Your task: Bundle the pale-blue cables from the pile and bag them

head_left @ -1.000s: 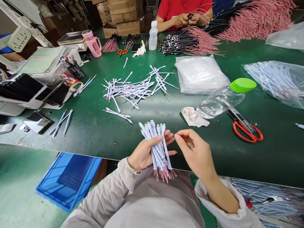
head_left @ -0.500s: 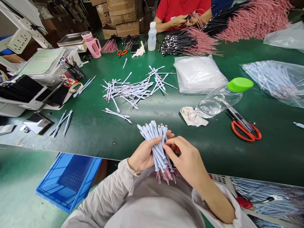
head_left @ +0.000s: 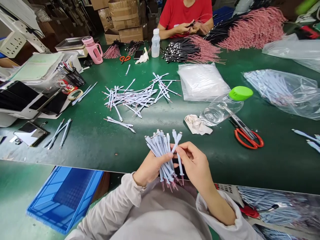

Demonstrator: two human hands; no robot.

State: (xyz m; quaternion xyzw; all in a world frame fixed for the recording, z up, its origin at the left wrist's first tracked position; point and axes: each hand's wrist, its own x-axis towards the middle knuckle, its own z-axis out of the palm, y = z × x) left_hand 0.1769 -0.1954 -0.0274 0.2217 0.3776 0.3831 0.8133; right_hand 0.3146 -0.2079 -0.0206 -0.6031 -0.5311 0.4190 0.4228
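Observation:
A fanned bundle of short light-blue cables (head_left: 162, 156), connector ends up and pink wire ends down, is clasped in my left hand (head_left: 151, 166) in front of my body. My right hand (head_left: 196, 163) pinches a single light-blue cable (head_left: 180, 160) at the bundle's right side, with thumb and forefinger closed on it. Part of the left fingers is hidden behind the bundle. Beyond the hands a loose pile of the same cables (head_left: 132, 96) lies on the green table (head_left: 150, 146).
Red-handled scissors (head_left: 248, 138), a clear bottle with a green lid (head_left: 222, 106) and a crumpled white cloth (head_left: 197, 124) lie to the right. Plastic bags (head_left: 202, 81) are behind them. A blue crate (head_left: 65, 196) stands below the table at left. Across the table sits a person in red (head_left: 186, 20).
My right hand has drawn a cable apart from the bundle's right edge, leaving a gap. The view has shifted slightly to the right.

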